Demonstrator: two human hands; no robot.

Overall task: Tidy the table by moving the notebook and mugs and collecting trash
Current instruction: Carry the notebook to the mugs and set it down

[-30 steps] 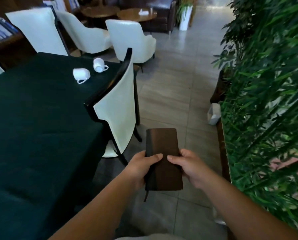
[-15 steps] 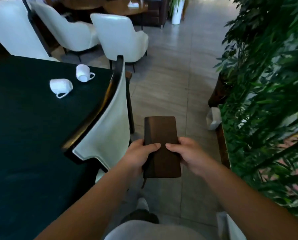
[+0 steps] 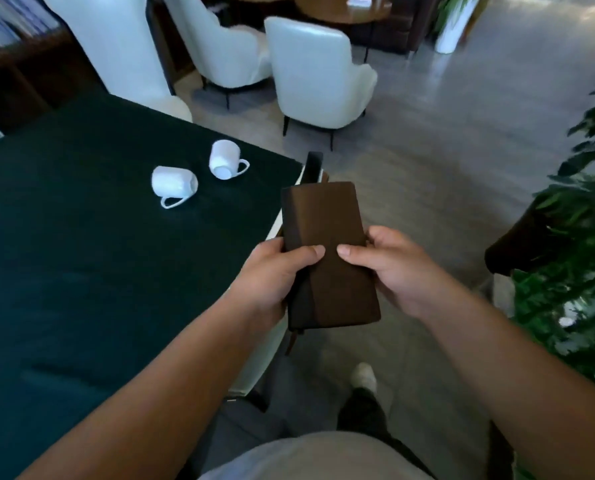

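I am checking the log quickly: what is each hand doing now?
Left hand: closed on the brown notebook.
Right hand: closed on the same notebook, at its other edge.

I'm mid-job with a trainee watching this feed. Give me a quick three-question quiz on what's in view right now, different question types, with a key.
1. True or false: both white mugs on the green table stand upright.
2. Multiple choice: the brown notebook is held by A) the left hand only, B) the right hand only, C) both hands.
3. Fill in: the handle of the nearer mug points toward the ____; the farther mug shows its open mouth.

Key
1. False; both lie on their sides.
2. C; a thumb from each hand rests on the cover.
3. Camera wearer.
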